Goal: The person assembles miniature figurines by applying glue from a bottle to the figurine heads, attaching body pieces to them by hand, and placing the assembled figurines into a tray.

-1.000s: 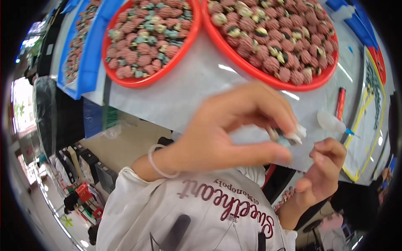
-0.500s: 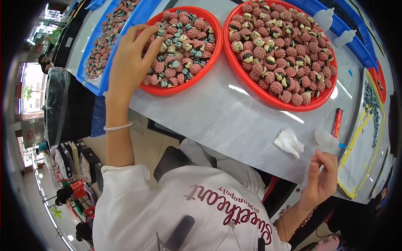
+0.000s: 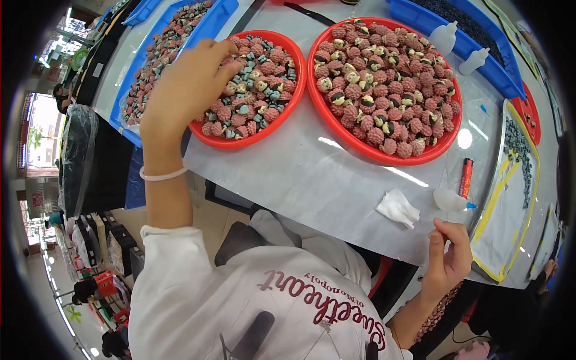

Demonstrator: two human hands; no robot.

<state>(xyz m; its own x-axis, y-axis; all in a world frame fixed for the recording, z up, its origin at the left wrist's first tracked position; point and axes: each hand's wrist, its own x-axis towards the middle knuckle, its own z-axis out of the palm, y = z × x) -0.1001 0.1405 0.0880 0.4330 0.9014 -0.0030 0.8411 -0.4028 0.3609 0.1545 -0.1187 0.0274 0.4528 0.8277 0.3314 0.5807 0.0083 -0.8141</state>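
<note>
My left hand [image 3: 180, 90] reaches over the left rim of the smaller red basin [image 3: 292, 96]. Its thumb and forefinger are bent but apart, with pink pieces [image 3: 223, 113] visible between and below them. That basin holds bumpy pink pieces mixed with blue-grey and cream ones. My right hand [image 3: 450, 255] is raised at the table's front edge with fingers curled and thumb against the forefinger; anything inside is hidden. Close to it lie a crumpled white cloth [image 3: 397, 208] and a translucent squeeze bottle [image 3: 449, 200] with a blue tip.
A larger red basin [image 3: 327, 128] of pink, cream and black pieces stands right of the smaller one. Blue trays [image 3: 133, 127] flank both sides. White squeeze bottles [image 3: 443, 39], a red marker [image 3: 466, 178], a knife [image 3: 309, 14] and a yellow-edged tray [image 3: 489, 240] are also there.
The view has shifted, so the basins and table items sit slightly further left. My left hand stays at the smaller basin, lower over its left rim. My right hand remains curled.
</note>
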